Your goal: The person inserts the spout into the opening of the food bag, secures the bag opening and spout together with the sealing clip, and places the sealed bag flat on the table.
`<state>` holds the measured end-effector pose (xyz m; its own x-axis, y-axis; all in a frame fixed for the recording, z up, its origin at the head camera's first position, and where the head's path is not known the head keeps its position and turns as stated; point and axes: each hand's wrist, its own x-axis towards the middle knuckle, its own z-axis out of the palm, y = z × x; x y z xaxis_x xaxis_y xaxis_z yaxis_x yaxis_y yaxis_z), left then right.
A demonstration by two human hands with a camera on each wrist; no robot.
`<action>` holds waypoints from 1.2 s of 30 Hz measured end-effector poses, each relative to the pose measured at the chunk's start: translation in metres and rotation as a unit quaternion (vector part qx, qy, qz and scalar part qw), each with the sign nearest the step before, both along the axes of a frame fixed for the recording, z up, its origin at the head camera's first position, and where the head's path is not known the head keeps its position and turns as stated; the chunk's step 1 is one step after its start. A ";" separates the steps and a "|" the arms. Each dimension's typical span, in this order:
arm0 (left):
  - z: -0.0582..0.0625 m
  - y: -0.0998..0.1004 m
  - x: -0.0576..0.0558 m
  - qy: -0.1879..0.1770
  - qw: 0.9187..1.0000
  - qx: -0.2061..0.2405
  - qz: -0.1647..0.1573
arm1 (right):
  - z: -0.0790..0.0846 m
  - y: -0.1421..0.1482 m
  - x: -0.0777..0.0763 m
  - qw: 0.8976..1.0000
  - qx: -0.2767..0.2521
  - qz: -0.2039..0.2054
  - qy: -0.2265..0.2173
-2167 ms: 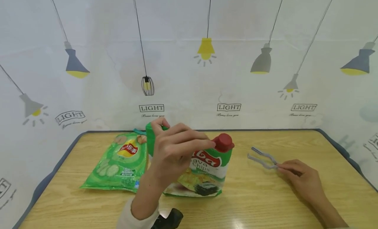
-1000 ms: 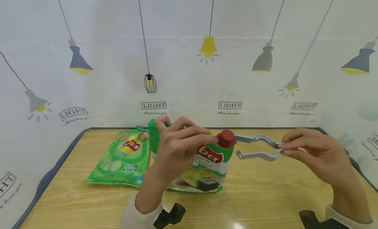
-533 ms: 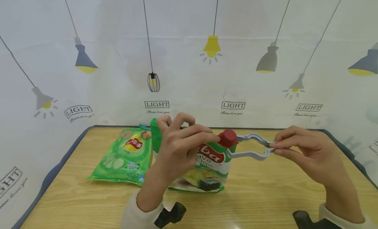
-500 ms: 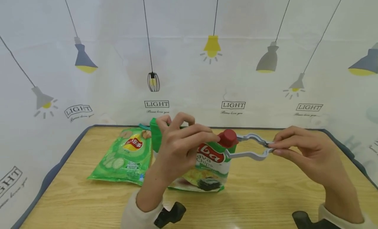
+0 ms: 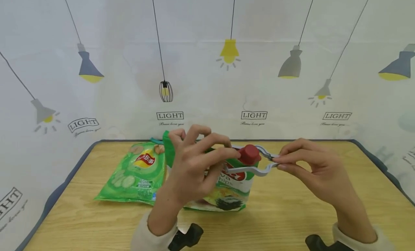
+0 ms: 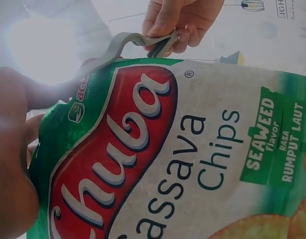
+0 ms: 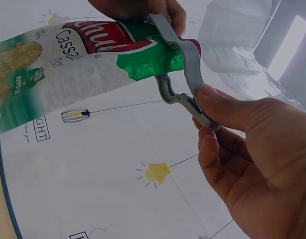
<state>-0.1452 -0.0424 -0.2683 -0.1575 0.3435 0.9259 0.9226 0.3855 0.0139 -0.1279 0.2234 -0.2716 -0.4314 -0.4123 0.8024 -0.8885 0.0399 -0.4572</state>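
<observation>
My left hand [image 5: 194,164] grips the top edge of a green and white cassava chips bag [image 5: 227,200], which stands upright on the table. A red round cap [image 5: 249,154] sits at the bag's top right corner, beside my left fingertips. My right hand [image 5: 314,168] pinches the joined end of a grey bag clip [image 5: 259,170] between thumb and fingers. The clip's two arms are spread, one in front of the bag's top and one behind it. In the right wrist view, the grey clip [image 7: 188,64] straddles the bag's green top edge [image 7: 153,59].
Another green chips bag [image 5: 129,175] lies on the wooden table [image 5: 81,222] to the left, with a teal strip [image 5: 156,140] at its top. A white wall covering [image 5: 201,81] printed with lamps rises behind the table's dark edge.
My right hand has lifted the clip off the table and moved it left, so its arms pass around the bag's top. My left hand keeps its hold on the bag.
</observation>
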 end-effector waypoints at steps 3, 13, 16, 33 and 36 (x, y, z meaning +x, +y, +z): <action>0.000 0.001 0.000 0.001 1.000 0.000 0.000 | 0.001 -0.005 0.001 1.000 0.007 -0.019 0.017; 0.001 0.001 -0.001 0.002 1.000 -0.002 0.004 | 0.007 -0.019 -0.003 0.998 0.014 -0.024 0.053; 0.001 0.001 -0.002 0.001 1.000 -0.005 0.006 | 0.006 -0.020 -0.005 0.998 0.016 -0.028 0.054; 0.001 -0.002 -0.002 0.002 1.000 -0.016 0.007 | 0.006 -0.028 0.000 0.995 0.008 -0.074 0.060; 0.000 -0.002 -0.002 0.001 1.000 -0.018 0.010 | 0.005 -0.026 0.000 0.994 0.016 -0.085 0.067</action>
